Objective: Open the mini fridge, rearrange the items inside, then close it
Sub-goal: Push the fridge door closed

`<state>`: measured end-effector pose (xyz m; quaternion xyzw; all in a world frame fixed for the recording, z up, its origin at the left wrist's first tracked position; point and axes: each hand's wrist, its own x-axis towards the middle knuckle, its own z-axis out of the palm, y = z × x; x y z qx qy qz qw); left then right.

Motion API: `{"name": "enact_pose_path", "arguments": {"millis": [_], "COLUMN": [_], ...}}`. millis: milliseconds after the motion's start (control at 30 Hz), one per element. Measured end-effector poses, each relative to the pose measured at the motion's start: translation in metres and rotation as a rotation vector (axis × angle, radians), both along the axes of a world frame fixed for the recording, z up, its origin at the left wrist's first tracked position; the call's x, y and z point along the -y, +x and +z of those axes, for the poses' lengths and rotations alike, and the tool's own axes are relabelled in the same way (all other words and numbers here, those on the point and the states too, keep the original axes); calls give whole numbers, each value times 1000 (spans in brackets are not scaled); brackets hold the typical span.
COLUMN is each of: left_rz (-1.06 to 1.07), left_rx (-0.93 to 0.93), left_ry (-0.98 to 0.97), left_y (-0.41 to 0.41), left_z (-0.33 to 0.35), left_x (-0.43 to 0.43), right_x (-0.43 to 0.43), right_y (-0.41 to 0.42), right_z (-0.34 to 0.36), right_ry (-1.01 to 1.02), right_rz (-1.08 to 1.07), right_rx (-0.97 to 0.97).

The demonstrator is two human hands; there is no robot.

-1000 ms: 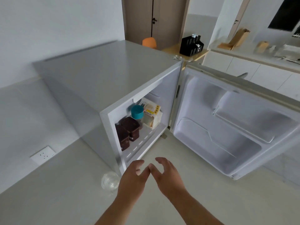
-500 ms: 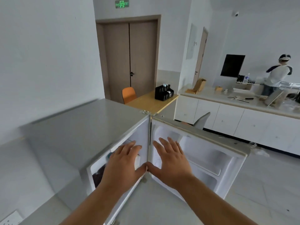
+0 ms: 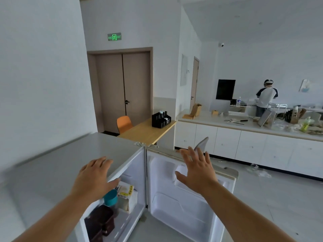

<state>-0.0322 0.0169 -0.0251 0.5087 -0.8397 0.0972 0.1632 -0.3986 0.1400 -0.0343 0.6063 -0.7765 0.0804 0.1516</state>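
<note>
Head view shows the mini fridge [image 3: 52, 165] with its door [image 3: 190, 203] swung wide, brown boxes [image 3: 101, 222], teal cup [image 3: 110, 197] and carton [image 3: 125, 194] inside (crowded, so reaching in could topple one). Left hand [image 3: 92, 179] and right hand [image 3: 195, 170] hover with fingers spread, holding nothing.

White walls enclose the room; brown double doors [image 3: 123, 84] stand far under a green exit sign [image 3: 114, 37]. A long white counter [image 3: 244, 137] runs right, wooden table [image 3: 146, 131] nearer.
</note>
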Motion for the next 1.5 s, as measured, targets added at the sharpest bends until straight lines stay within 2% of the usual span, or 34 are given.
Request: {"name": "enact_pose_path", "arguments": {"millis": [167, 300, 500, 633, 733, 833, 1033, 1133, 1233, 1367, 1500], "left_rz": [-4, 13, -40, -14, -12, -10, -17, -18, -17, -6, -11], "left_rx": [25, -66, -204, -208, -187, -185, -192, -197, -208, -215, -221], "left_ry": [118, 191, 337, 317, 305, 293, 293, 294, 289, 285, 285], "left_y": [3, 1, 9, 11, 11, 11, 11, 11, 9, 9, 10], "left_z": [-21, -19, -18, -23, -27, -28, -31, -31, -31, -29, -28], "left_x": [7, 17, 37, 41, 43, 44, 45, 42, 39, 38, 40], "right_x": [-8, -24, -32, -44, -52, -56, -70, -76, -76, -66, -42], "right_y": [-29, -53, -68, -64, -51, -36, 23, 66, 101, 138, 171], "right_z": [-9, -21, -18, -24, -32, -28, -23, -21, -15, -9, -8], "right_ry": [114, 213, 117, -11, -7, 28, 27, -19, 53, 196, 163], "right_rz": [-176, -277, -192, -81, 9, 3, -26, 25, 112, 265, 433], "right_rx": [29, 52, 51, 156, 195, 292, 404, 472, 547, 435, 401]}}
